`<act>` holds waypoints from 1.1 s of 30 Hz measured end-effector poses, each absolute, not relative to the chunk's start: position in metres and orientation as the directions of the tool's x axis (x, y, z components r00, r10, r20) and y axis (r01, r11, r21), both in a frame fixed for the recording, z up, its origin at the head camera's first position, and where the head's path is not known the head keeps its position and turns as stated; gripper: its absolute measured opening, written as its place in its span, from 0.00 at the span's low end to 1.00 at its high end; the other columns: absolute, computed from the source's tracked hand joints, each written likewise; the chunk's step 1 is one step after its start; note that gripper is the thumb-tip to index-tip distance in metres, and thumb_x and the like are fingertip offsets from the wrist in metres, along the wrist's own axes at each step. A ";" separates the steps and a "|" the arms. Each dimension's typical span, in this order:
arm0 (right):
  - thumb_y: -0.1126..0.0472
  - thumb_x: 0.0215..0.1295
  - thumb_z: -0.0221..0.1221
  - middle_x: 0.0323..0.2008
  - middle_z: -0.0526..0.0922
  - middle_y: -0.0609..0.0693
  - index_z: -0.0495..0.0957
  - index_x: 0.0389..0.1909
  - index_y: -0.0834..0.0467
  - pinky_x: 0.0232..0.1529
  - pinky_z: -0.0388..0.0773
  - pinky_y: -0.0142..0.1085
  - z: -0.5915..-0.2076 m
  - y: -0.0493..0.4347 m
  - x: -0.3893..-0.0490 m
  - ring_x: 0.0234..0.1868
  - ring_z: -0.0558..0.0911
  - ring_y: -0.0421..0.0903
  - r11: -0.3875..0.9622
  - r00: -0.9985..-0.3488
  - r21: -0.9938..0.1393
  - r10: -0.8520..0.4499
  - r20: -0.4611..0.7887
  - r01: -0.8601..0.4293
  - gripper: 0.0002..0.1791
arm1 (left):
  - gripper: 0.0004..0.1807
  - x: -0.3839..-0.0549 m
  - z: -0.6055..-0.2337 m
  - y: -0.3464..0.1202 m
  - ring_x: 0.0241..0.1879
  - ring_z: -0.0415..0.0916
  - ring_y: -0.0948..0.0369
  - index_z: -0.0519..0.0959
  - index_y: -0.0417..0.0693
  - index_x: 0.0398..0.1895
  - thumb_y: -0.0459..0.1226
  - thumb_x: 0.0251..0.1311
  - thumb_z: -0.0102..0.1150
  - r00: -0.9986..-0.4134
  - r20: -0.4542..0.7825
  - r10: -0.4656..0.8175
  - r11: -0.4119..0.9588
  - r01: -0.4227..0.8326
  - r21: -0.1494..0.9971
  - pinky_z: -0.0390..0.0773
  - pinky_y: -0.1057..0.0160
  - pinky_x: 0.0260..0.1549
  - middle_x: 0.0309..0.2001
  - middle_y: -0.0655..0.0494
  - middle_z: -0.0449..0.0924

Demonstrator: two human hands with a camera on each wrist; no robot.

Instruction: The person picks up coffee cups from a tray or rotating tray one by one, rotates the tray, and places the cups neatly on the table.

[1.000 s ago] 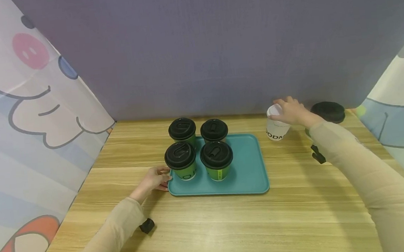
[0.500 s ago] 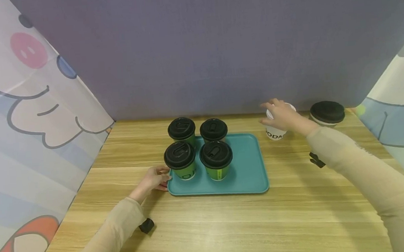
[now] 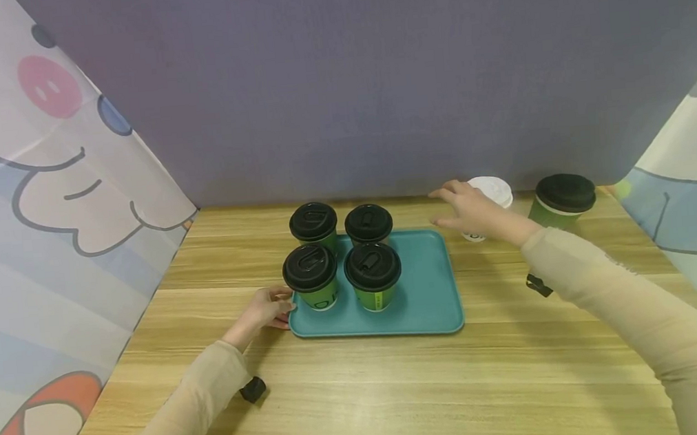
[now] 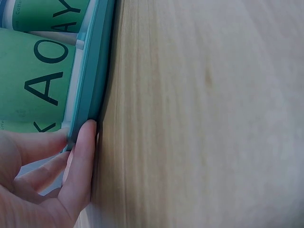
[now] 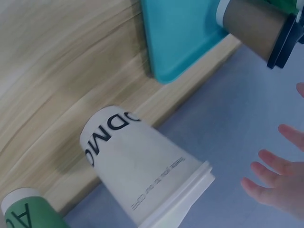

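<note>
My left hand (image 3: 267, 309) pinches the left edge of a teal tray (image 3: 430, 286), thumb over the rim and fingers against its outer side, as the left wrist view shows. On the tray's left half stand several takeaway coffee cups with black lids, among them a green cup (image 3: 377, 300) at the front and a brown cup (image 5: 254, 28) behind it. My right hand (image 3: 472, 212) hovers right of the tray, fingers spread and holding nothing. Behind it stands a white lidded paper cup (image 5: 142, 161), partly hidden by the hand in the head view and apart from it in the right wrist view.
At the far right, a green cup with a black lid (image 3: 564, 193) stands near the back wall. The wooden table (image 3: 402, 399) ends at a grey panel (image 3: 337, 87). Printed cartoon curtains (image 3: 73, 200) hang on both sides.
My right hand has moved left, away from the white cup, exposing its white lid and the far-right green cup. My left hand and the tray stay where they were.
</note>
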State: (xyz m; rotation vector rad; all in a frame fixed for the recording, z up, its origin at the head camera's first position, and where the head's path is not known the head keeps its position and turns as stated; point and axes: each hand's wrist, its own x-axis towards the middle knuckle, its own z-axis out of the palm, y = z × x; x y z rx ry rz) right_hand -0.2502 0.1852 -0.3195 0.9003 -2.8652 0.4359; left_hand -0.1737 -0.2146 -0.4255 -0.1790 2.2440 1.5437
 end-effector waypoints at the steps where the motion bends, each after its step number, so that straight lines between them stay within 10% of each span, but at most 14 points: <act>1: 0.53 0.56 0.58 0.50 0.66 0.67 0.66 0.56 0.64 0.51 0.63 0.58 -0.319 0.183 -0.249 0.52 0.65 0.63 0.781 -0.818 -0.244 -0.545 0.186 -0.575 0.29 | 0.24 -0.174 -0.426 -0.214 0.20 0.74 0.60 0.61 0.29 0.57 0.27 0.56 0.50 -0.907 -0.403 0.119 0.375 -0.335 0.864 0.81 0.63 0.22 0.29 0.46 0.73; 33: 0.47 0.59 0.54 0.56 0.65 0.60 0.65 0.58 0.59 0.56 0.65 0.50 -0.310 0.118 -0.208 0.57 0.64 0.56 0.646 -0.715 -0.338 -0.685 0.139 -0.684 0.29 | 0.25 -0.174 -0.425 -0.214 0.20 0.74 0.62 0.61 0.27 0.57 0.27 0.56 0.51 -0.910 -0.394 0.129 0.383 -0.321 0.866 0.81 0.63 0.22 0.29 0.47 0.73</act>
